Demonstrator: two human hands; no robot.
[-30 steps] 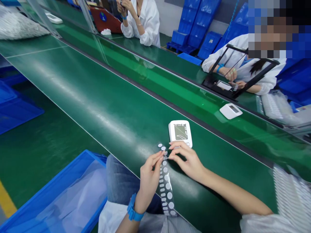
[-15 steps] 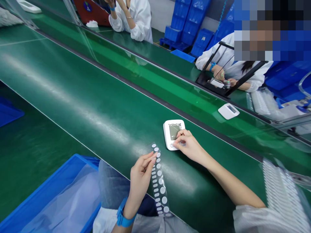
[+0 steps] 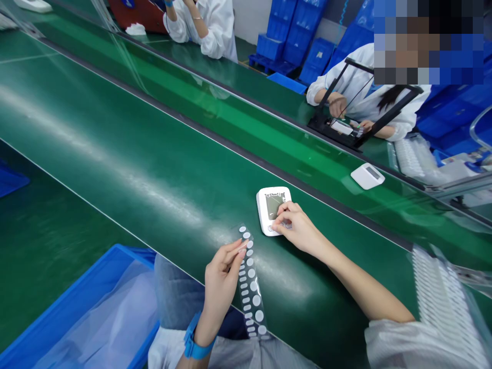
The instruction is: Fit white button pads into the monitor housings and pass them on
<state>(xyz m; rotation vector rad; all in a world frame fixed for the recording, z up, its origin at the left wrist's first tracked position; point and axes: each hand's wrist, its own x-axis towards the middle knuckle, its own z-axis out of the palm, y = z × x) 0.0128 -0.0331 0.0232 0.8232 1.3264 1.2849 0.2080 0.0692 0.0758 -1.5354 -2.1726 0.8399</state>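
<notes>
While the green belt (image 3: 154, 169) stretches across the view, a small white device (image 3: 269, 207) with a grey screen lies flat on it. Everything else is told from this white device.

The right hand (image 3: 298, 230) rests on the near end of the device. Its fingers (image 3: 283, 209) are bent and bunched, and the tips press down on the lower part of the device, just under the screen. It is too small to tell if anything sits under the fingertips.

The left hand (image 3: 221, 279) is near the device, a bit closer to the person and to the left of it. This hand is partly closed. Its thumb and fingers pinch a long clear strip (image 3: 249, 287) dotted with round white stickers. The top end of the strip comes just beside the near left corner of the device but does not touch it. The strip runs back toward the person's lap. A blue band (image 3: 194, 346) wraps the left wrist.

Farther along, past the device and to its right, a second white device (image 3: 367, 176) lies on the far green lane. Beyond that one, another person in a white coat works with both hands at a black frame (image 3: 346, 128). Well to the near left of the first device sits a blue bin (image 3: 77, 307) lined with clear plastic.
</notes>
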